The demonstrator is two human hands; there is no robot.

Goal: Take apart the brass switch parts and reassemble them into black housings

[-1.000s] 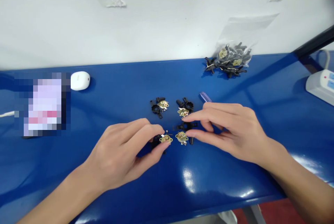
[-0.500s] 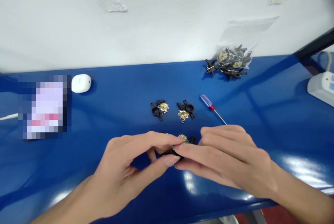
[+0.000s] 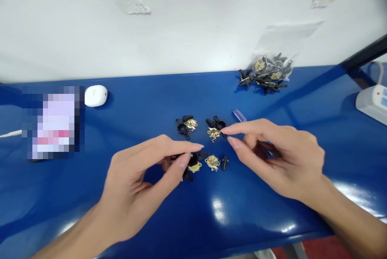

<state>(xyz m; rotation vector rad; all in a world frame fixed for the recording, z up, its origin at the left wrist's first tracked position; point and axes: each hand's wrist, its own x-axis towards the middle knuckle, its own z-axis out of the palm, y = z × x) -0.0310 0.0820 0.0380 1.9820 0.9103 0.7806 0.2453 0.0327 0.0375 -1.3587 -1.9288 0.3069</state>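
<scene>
Glossy blue desk [image 3: 127, 110] runs across the view beneath a white wall [image 3: 181, 21], with the person at six o'clock. Nearest, the left hand [image 3: 133, 182] curves over a round black plastic part with a brass plate [image 3: 195, 166]. Its thumb tip touches the black plastic and its forefinger reaches past at two o'clock. That grip is narrow, but whether it holds the part cannot be told. The right hand [image 3: 281, 158] comes in from four o'clock, its grip slightly open and holding nothing, with its fingertips [image 3: 224, 130] just beside a black plastic bracket with a brass plate [image 3: 214, 132].

Between the hands lie a brass disc with small terminals [image 3: 212, 162] and a short black plastic peg [image 3: 224, 163]. A matching black-and-brass bracket [image 3: 185, 126] sits at eleven o'clock from the disc. Farther off, a translucent blue screwdriver handle [image 3: 240, 116] shows past the right hand. A clear plastic bag of black-and-brass parts [image 3: 266, 74] lies at one o'clock, a white plastic power strip [image 3: 373, 104] at two, and a white oval object [image 3: 96, 96] at ten, beside a pixelated blur [image 3: 51, 122].
</scene>
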